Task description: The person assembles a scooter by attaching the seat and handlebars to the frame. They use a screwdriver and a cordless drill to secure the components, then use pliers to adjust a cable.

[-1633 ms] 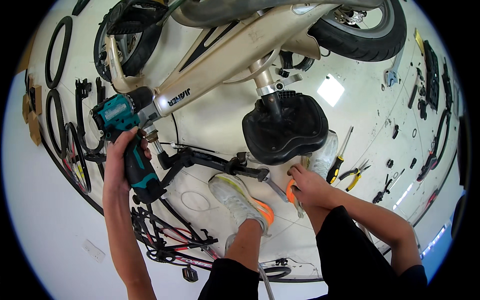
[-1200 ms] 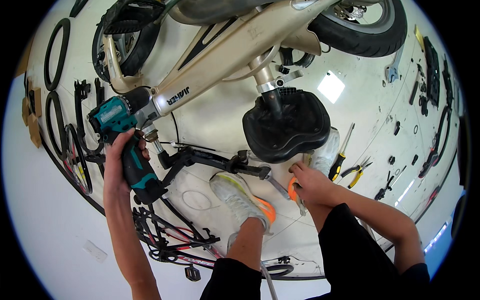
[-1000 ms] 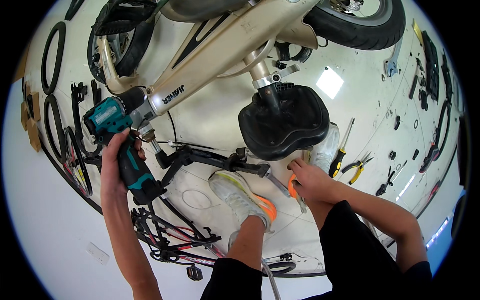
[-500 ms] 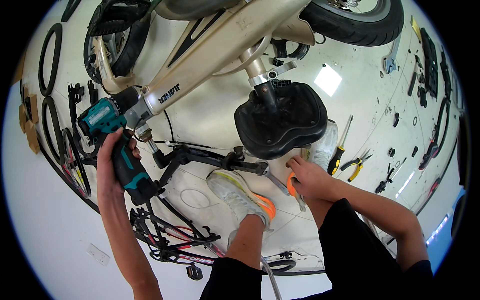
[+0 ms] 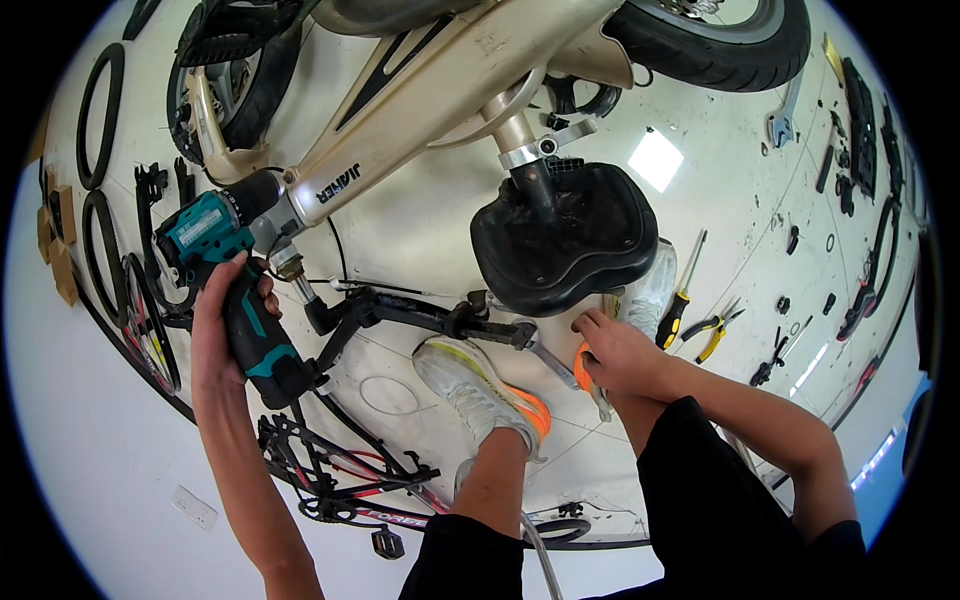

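L hand (image 5: 222, 325) clasps drill (image 5: 250, 318), chuck (image 5: 255, 196) by gold bike frame's (image 5: 425, 118) end; R hand (image 5: 622, 352) near R shoe (image 5: 650, 290), can't tell its grip; wrist twist (drill's held one-handed) could skid chuck, scuffing frame.

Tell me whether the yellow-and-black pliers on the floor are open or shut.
Open: the pliers lie with their handles spread apart and their tips separated.
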The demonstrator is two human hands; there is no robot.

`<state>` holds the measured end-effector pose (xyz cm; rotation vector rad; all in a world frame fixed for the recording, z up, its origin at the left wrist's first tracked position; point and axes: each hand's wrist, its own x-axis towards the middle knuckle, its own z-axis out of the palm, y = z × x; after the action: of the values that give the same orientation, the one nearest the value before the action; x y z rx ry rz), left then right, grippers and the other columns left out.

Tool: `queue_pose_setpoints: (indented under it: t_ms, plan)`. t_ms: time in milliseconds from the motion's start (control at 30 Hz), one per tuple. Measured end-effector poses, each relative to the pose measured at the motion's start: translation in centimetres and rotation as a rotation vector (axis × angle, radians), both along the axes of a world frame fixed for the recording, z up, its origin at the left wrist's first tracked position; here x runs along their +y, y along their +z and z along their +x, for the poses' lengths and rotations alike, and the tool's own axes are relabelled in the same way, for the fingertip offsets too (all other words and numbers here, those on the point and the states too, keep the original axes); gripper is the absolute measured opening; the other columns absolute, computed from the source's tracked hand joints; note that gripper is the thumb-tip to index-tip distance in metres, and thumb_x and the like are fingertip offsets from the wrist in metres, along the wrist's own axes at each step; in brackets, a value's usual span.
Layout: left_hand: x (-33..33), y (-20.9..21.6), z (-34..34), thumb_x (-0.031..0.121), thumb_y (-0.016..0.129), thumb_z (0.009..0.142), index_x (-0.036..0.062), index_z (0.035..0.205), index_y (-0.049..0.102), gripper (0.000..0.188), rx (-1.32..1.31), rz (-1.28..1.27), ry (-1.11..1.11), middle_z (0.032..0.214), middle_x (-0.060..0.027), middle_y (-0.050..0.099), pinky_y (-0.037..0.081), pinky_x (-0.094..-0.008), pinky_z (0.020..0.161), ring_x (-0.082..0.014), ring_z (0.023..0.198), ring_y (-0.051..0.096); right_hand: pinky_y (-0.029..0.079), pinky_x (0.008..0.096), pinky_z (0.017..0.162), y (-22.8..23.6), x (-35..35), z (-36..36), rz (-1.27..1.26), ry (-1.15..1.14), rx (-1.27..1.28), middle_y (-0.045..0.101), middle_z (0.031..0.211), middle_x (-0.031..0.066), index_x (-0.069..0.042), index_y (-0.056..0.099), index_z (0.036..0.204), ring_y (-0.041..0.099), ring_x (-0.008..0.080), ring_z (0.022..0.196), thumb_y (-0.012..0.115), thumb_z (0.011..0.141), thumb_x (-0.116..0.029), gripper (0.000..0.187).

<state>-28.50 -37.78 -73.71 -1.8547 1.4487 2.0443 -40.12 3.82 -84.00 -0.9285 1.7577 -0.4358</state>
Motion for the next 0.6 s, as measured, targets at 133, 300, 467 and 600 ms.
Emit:
queue_pose_setpoints:
  t_ms: [133, 300, 467, 600]
  plan:
    - [-0.1, 0.0, 0.07, 0.027, 0.063, 0.087, 0.0005, 0.095, 0.059, 0.028, -0.014, 0.006, 0.004, 0.068, -0.0086, 0.059, 0.049, -0.026, 0.052, -0.0167, 0.055, 0.058, 0.052, 0.046, 0.073, 0.06, 0.01, 0.08, -0.006, -0.007, 0.009, 0.054, 0.099, 0.0202, 0.004, 0.05, 0.106, 0.06, 0.0396, 0.086, 0.059, 0.073, -0.007, 0.035]
    - [-0.23, -0.07, 0.14, 0.031, 0.063, 0.087, -0.0003, 0.097, 0.058, 0.033, -0.02, 0.0, -0.009, 0.069, -0.0069, 0.058, 0.049, -0.0247, 0.053, -0.0154, 0.055, 0.058, 0.052, 0.0457, 0.073, 0.05, 0.06, 0.13, -0.009, -0.013, 0.015, 0.054, 0.099, 0.0199, 0.003, 0.051, 0.105, 0.06, 0.039, 0.086, 0.059, 0.074, -0.007, 0.034]
    - [-0.1, 0.08, 0.03, 0.028, 0.064, 0.086, 0.0011, 0.093, 0.059, 0.028, -0.02, 0.014, -0.002, 0.068, -0.008, 0.06, 0.05, -0.0264, 0.053, -0.0165, 0.055, 0.059, 0.052, 0.0458, 0.073, -0.06, 0.13, 0.18, -0.025, -0.025, 0.016, 0.054, 0.099, 0.0197, 0.003, 0.051, 0.106, 0.06, 0.0391, 0.086, 0.06, 0.073, -0.007, 0.035]
    - [-0.15, -0.09, 0.07, 0.028, 0.064, 0.086, 0.0009, 0.093, 0.06, 0.028, -0.028, -0.006, -0.003, 0.068, -0.0076, 0.06, 0.05, -0.0263, 0.053, -0.0163, 0.055, 0.059, 0.051, 0.0461, 0.074, 0.06, 0.07, 0.13, 0.004, -0.015, -0.005, 0.053, 0.102, 0.0199, 0.003, 0.05, 0.108, 0.059, 0.0395, 0.087, 0.059, 0.075, -0.007, 0.036]
